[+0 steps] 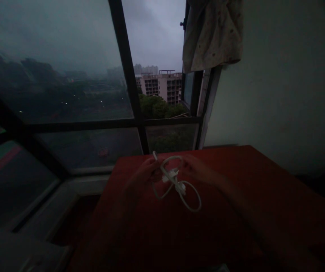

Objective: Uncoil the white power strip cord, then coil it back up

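1 left hand point(148, 172), 1 right hand point(199, 170) at 1 white cable point(176, 183).

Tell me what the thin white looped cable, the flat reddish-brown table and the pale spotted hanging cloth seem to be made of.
Thin white looped cable: probably smooth, matte plastic or rubber, since it bends in round curves.
Flat reddish-brown table: perhaps varnished wood or laminate, from its faintly shiny top; darkness hides any grain.
Pale spotted hanging cloth: likely matte woven fabric, by its soft folds.
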